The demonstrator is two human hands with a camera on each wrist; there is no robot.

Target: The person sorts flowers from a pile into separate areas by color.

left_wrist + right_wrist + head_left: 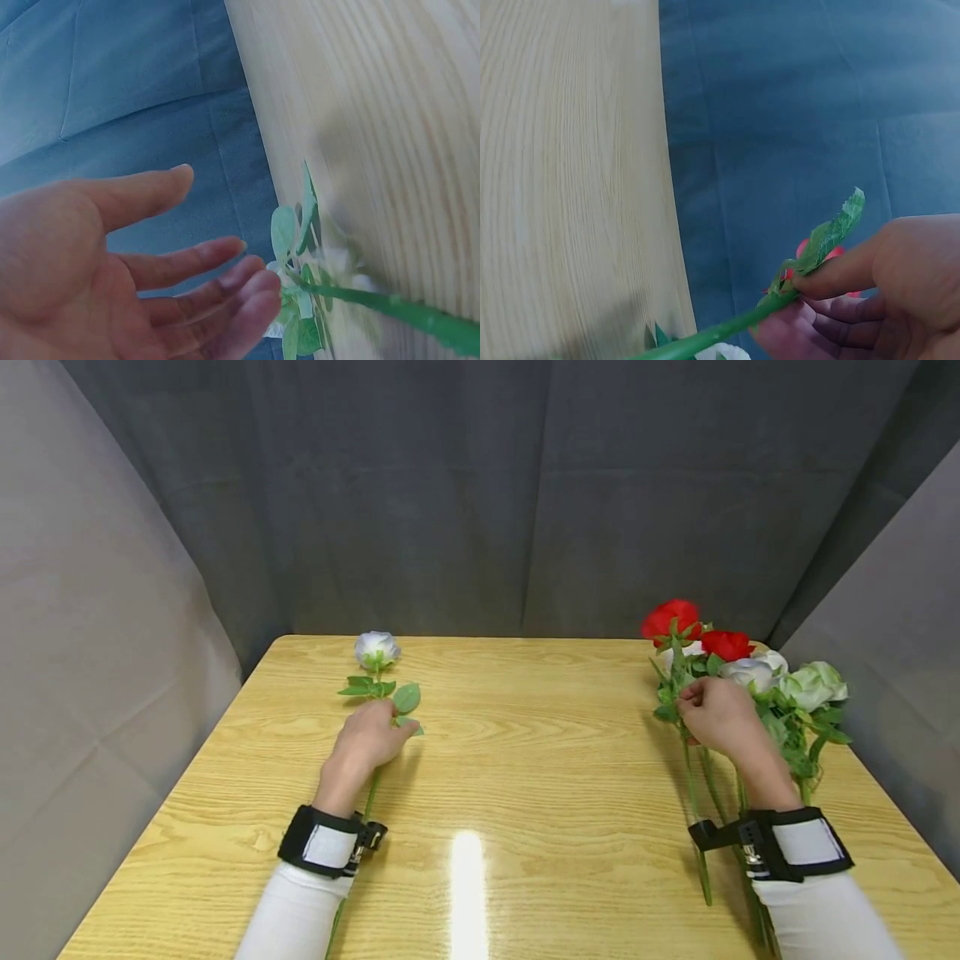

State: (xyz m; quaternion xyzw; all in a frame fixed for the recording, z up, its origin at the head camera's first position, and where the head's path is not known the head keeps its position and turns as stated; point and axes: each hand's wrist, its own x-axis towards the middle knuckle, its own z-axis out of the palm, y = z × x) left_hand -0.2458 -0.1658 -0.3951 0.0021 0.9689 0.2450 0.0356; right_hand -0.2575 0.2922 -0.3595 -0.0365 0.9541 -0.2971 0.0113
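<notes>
On the left of the table lies an artificial flower with a pale lavender-white bloom (pixel 377 649), green leaves and a long stem. My left hand (pixel 367 737) is over that stem, just below the leaves. In the left wrist view its fingers (pixel 187 264) are loosely bent, with the thumb apart and nothing gripped. At the right, my right hand (pixel 722 717) pinches the green stem (pixel 727 327) of a red artificial flower (pixel 672 620) between thumb and fingers, near a leaf. This flower is raised at the left side of a bunch.
Beside and beneath my right hand lie another red flower (pixel 727 646), a pale green one (pixel 813 685) and several whitish blooms (pixel 750 674), their stems running toward me. The wooden table (pixel 525 760) ends at a dark grey curtain (pixel 420 510); light cloth hangs on both sides.
</notes>
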